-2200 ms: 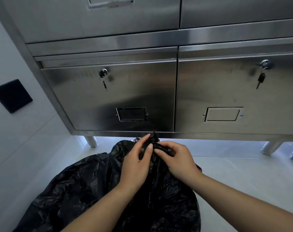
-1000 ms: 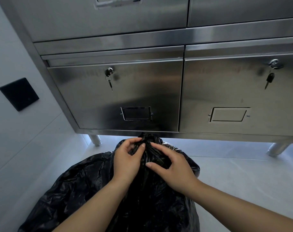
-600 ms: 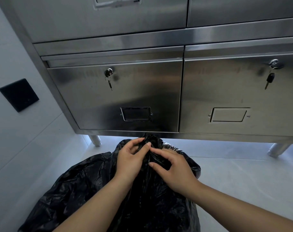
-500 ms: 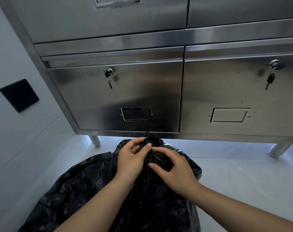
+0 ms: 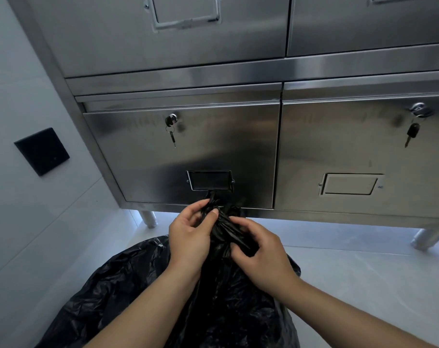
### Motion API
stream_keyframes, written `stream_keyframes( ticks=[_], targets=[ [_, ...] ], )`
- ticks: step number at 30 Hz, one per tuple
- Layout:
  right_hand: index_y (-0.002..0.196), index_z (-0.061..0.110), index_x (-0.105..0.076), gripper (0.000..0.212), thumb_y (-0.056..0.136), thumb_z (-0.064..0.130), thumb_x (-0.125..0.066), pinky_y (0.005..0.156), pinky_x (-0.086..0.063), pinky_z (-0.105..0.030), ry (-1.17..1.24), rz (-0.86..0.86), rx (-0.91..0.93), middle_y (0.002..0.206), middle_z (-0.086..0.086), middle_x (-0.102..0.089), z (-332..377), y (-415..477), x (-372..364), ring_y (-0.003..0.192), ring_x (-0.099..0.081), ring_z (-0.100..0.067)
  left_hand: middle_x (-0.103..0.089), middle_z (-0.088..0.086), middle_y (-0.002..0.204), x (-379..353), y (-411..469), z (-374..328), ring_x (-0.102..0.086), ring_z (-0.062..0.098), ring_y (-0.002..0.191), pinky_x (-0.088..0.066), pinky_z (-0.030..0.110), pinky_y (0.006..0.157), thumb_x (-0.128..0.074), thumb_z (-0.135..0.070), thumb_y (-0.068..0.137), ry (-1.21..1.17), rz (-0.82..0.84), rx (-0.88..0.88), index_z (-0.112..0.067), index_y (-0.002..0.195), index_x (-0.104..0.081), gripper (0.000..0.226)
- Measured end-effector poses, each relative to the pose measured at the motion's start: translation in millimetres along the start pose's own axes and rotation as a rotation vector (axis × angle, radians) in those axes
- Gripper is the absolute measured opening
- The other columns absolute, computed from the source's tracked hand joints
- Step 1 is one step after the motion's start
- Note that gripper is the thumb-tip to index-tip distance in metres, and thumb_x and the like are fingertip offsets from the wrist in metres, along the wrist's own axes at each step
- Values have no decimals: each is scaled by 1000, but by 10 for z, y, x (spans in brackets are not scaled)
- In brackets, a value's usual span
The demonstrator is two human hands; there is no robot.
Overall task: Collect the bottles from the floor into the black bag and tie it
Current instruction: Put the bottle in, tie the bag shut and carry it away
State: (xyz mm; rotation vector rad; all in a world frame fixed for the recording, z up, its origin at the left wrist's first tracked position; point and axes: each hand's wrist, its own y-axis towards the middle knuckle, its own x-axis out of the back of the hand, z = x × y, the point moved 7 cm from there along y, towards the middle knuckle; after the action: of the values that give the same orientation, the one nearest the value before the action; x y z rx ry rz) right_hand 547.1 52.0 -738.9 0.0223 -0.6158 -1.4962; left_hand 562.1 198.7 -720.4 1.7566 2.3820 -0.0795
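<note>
A large black plastic bag lies bulging on the pale floor below me, its mouth gathered into a twisted neck that points up toward the cabinet. My left hand pinches the neck near its top between thumb and fingers. My right hand grips the bunched plastic just below and to the right. No bottles are visible; the bag hides whatever is inside.
A stainless steel cabinet on short legs stands directly ahead, with keys hanging from two locks. A white wall with a black square plate runs along the left. Open tiled floor lies to the right.
Both hands have kept working the gathered neck, which now stands higher and tighter. My left fingers moved from cupping it to pinching its top, while my right fingers curled in lower.
</note>
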Motion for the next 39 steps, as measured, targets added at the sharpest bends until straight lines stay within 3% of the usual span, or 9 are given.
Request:
stream_keyframes(
  ticks=[6, 12, 16, 19, 21, 24, 28, 33, 39],
  targets=[
    [125, 34, -55, 52, 77, 15, -57, 88, -42, -8, -5, 51, -12, 107, 34, -59, -10, 17, 7, 103, -57, 12, -76, -5, 78, 44, 7, -29, -71, 7, 71, -55, 15, 62, -67, -5, 83, -3, -6, -24, -21, 95, -69, 20],
    [120, 36, -59, 43, 84, 13, -56, 95, -42, -12, 26, 130, 32, 117, 21, -63, 78, 127, 47, 111, -55, 7, -76, -7, 81, 57, 55, 28, -71, 5, 76, -53, 12, 63, -68, -7, 83, -34, -30, 6, -22, 97, -68, 20],
    [111, 42, -64, 32, 80, 35, -70, 87, -42, -6, 76, 133, -8, 107, 26, -66, 35, 94, 113, 104, -58, 9, -76, -4, 84, 32, 20, 79, -71, 8, 80, -54, 16, 67, -68, -9, 83, 41, 14, -1, -23, 98, -68, 21],
    [101, 41, -69, 28, 73, 47, -68, 80, -44, -5, 207, 74, -84, 101, 27, -69, -31, 63, 155, 98, -62, 7, -75, -14, 81, 10, -11, 94, -70, 1, 77, -51, 10, 63, -69, -9, 82, 100, 51, -29, -24, 98, -67, 22],
    [96, 40, -71, 17, 79, 37, -69, 79, -44, -5, 237, 30, -111, 98, 26, -70, -78, 59, 172, 95, -63, 6, -74, -17, 80, -7, -33, 85, -69, -3, 77, -48, 6, 61, -69, -9, 82, 128, 63, -49, -26, 96, -67, 22],
    [92, 35, -73, 18, 83, 20, -68, 77, -46, -7, 273, -16, -141, 94, 22, -72, -128, 72, 198, 92, -65, 4, -74, -16, 82, -26, -59, 74, -69, -2, 80, -50, 8, 63, -70, -10, 82, 156, 60, -67, -26, 96, -68, 22],
    [100, 29, -71, 20, 84, 18, -67, 81, -50, -13, 273, -3, -175, 94, 13, -73, -141, 100, 207, 92, -66, 1, -73, -21, 83, -53, -73, 33, -67, -9, 79, -48, 5, 62, -68, -10, 83, 164, 90, -80, -24, 101, -67, 22],
    [94, 31, -71, 17, 84, 17, -67, 75, -49, -11, 253, -61, -197, 90, 12, -74, -220, 139, 368, 86, -67, 1, -72, -7, 104, -80, -100, -26, -66, 0, 98, -51, 16, 86, -56, -20, 92, 225, 162, -105, -26, 106, -67, 19],
    [93, 27, -67, 21, 85, 8, -65, 76, -46, -8, 232, -336, -129, 91, 4, -70, -155, 430, 1225, 73, -61, 9, -70, -29, 93, -168, -152, -313, -66, -7, 86, -45, 2, 69, -54, -13, 93, 277, 238, -271, -34, 103, -65, 26]
  ],
)
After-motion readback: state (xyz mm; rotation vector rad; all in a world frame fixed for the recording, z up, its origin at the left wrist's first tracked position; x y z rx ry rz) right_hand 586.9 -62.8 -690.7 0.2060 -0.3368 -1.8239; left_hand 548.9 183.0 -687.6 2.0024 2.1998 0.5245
